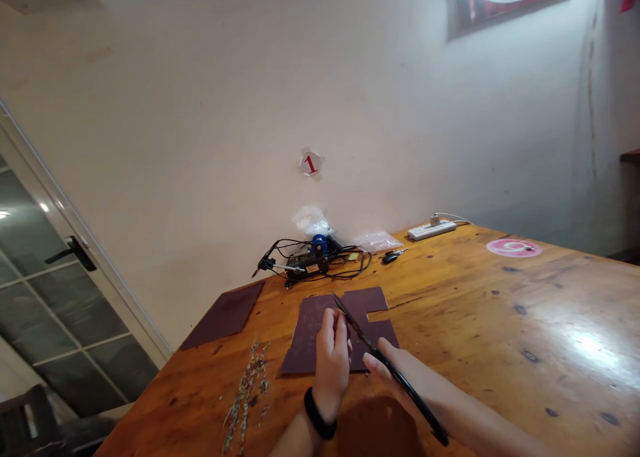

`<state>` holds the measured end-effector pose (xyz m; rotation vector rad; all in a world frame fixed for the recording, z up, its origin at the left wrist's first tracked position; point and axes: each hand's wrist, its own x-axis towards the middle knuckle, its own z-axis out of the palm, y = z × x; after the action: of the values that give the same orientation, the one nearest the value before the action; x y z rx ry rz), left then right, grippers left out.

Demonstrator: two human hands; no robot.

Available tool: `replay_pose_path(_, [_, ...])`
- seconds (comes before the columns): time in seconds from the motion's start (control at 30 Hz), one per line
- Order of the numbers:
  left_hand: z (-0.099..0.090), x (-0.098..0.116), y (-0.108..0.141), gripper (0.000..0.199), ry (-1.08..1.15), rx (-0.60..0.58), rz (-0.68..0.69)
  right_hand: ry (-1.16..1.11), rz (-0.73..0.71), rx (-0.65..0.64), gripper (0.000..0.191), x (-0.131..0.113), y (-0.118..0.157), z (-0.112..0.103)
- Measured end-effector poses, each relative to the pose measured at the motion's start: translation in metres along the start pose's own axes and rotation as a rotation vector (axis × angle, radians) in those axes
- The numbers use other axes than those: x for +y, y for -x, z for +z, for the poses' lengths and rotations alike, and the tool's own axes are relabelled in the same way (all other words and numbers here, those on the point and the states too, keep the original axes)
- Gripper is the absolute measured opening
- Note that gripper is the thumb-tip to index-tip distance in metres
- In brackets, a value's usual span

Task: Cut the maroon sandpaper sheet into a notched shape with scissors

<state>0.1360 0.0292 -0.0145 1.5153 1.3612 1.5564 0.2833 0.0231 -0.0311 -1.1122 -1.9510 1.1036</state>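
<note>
Bare arms (295,440) come up from the bottom of my screen, and the left wrist wears a black band (320,417). I watch from far away through the head camera. The left hand (333,360) stands on its side with the fingers close together, so it is narrow. Its fingers (343,337) touch the side of a long black tool (415,400), but I cannot tell if they grip it. The right hand (385,377) is holding that tool, which slants from 5 o'clock up to 11 o'clock, with its thin tip over a sheet. It may be scissors, but I cannot tell.

Under the hands, at 12 o'clock, lies a dark red sheet of sandpaper (313,337) with square bits cut out of it. Another dark sheet (223,314) lies at 10 o'clock, by the edge of the desk (500,350). Dry lavender sprigs (245,390) lie at 8 o'clock, near the left hand.

Farther off at 12 o'clock sit black wires (345,264) around a blue part (319,244), a clear plastic bag (313,220), and a car key (393,256). A white power strip (431,230) sits at 1 o'clock, by the wall.
</note>
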Motion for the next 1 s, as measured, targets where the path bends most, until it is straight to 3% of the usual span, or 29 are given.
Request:
replay_pose_path(0.17, [0.003,0.007,0.003,0.029,0.075,-0.008,-0.010,0.180,-0.018,-0.036,0.047,0.001,-0.003,-0.002])
replay_pose_path(0.63, [0.000,0.009,0.000,0.030,0.155,0.010,-0.029,-0.188,-0.017,-0.007,0.051,0.003,0.003,0.005])
replay_pose_path(0.83, [0.001,0.011,0.000,0.032,0.074,0.025,-0.020,-0.300,-0.057,-0.047,0.044,-0.009,0.009,-0.005])
replay_pose_path(1.0, [0.001,0.007,0.000,0.030,0.001,0.018,0.031,-0.292,-0.034,-0.007,0.044,-0.008,0.003,0.000])
